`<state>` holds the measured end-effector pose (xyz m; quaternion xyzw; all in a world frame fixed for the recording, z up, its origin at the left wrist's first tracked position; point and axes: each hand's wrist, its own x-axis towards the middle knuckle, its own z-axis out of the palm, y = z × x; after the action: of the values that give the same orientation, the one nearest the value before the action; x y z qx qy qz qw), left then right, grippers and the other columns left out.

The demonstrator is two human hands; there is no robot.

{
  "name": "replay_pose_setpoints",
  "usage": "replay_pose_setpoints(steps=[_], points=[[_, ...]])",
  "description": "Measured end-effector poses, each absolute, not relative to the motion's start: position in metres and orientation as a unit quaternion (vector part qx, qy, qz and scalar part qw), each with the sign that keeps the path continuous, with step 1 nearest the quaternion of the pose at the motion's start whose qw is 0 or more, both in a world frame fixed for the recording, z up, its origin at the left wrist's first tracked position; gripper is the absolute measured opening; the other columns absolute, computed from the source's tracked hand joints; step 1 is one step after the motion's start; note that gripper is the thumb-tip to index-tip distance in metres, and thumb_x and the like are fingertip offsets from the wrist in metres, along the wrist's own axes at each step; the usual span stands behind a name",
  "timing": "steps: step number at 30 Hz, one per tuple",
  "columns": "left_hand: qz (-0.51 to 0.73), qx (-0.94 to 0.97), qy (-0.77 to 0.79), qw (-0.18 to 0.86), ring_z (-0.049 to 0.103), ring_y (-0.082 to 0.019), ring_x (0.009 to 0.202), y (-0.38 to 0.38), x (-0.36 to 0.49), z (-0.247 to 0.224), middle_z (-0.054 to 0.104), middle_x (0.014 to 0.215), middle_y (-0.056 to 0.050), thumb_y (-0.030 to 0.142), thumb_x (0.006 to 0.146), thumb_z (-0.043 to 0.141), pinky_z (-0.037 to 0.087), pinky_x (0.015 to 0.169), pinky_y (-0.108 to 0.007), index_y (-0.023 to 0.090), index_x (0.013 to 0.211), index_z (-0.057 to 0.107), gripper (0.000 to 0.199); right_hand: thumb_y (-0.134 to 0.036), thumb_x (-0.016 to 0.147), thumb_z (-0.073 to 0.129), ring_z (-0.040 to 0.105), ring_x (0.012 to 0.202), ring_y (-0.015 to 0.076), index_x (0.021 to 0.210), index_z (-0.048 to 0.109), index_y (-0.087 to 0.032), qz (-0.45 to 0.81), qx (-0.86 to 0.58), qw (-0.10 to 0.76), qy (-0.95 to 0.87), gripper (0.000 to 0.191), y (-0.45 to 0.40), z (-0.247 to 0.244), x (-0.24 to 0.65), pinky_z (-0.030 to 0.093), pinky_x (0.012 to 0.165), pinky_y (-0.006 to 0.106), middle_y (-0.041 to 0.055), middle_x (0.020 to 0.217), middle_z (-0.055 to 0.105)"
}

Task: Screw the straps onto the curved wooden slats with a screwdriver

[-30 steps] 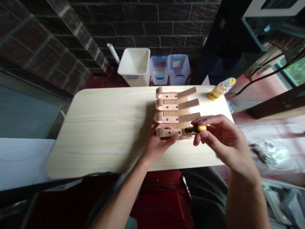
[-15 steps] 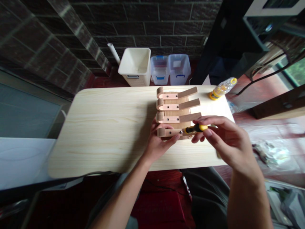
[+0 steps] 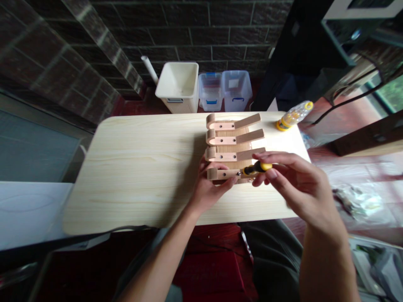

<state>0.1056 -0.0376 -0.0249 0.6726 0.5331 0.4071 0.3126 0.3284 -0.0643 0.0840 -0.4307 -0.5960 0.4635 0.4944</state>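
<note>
A wooden rack (image 3: 242, 149) with several curved hooks lies on the pale table (image 3: 141, 167). My left hand (image 3: 209, 188) grips the nearest wooden hook (image 3: 217, 174), thumb on its near side and fingers on the far side. Between the thumb and fingers of my right hand (image 3: 289, 176) is a black and yellow screwdriver (image 3: 256, 168). Its tip points left, at a screw (image 3: 239, 173) in the right hole of that hook. The left hole shows as a dark dot. Each of the other hooks has two dark spots along its flat part.
A clear bottle-shaped container with yellow ends (image 3: 294, 116) stands at the table's back right. Behind the table are a cream bin (image 3: 178, 84) and two clear plastic boxes (image 3: 236, 90) by a dark brick wall. Plastic wrapping (image 3: 359, 201) lies on the floor at right.
My right hand and the screwdriver have shifted very slightly left. The left hand keeps its hold on the nearest hook, and the rack stays in place.
</note>
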Motion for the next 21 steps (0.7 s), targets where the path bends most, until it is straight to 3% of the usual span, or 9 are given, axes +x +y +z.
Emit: replay_pose_setpoints(steps=[6, 16, 21], points=[[0.401, 0.672, 0.537, 0.316, 0.063, -0.034, 0.135, -0.0371, 0.1051, -0.0235, 0.074, 0.112, -0.009, 0.048, 0.084, 0.087, 0.053, 0.115, -0.050, 0.025, 0.095, 0.074, 0.029, -0.016, 0.101, 0.075, 0.076, 0.083, 0.0145, 0.117, 0.078, -0.029, 0.475, -0.410, 0.515, -0.584, 0.021, -0.0629, 0.0855, 0.3267, 0.069, 0.077, 0.031, 0.0043, 0.123, 0.073], [0.395, 0.672, 0.543, 0.312, 0.065, -0.033, 0.131, -0.0393, 0.1051, -0.0247, 0.074, 0.114, -0.008, 0.045, 0.084, 0.088, 0.054, 0.113, -0.049, 0.025, 0.099, 0.074, 0.028, -0.019, 0.105, 0.070, 0.079, 0.085, 0.0156, 0.119, 0.076, -0.027, 0.500, -0.412, 0.492, -0.582, 0.017, -0.0674, 0.0900, 0.3222, 0.068, 0.086, 0.034, 0.0068, 0.132, 0.074], [0.401, 0.669, 0.538, 0.318, 0.063, -0.033, 0.133, -0.0393, 0.1056, -0.0238, 0.073, 0.117, -0.008, 0.047, 0.085, 0.087, 0.053, 0.114, -0.049, 0.025, 0.099, 0.074, 0.029, -0.015, 0.103, 0.073, 0.076, 0.079, 0.0133, 0.118, 0.075, -0.027, 0.505, -0.399, 0.505, -0.575, 0.019, -0.0656, 0.0877, 0.3237, 0.067, 0.075, 0.031, 0.0041, 0.122, 0.072]])
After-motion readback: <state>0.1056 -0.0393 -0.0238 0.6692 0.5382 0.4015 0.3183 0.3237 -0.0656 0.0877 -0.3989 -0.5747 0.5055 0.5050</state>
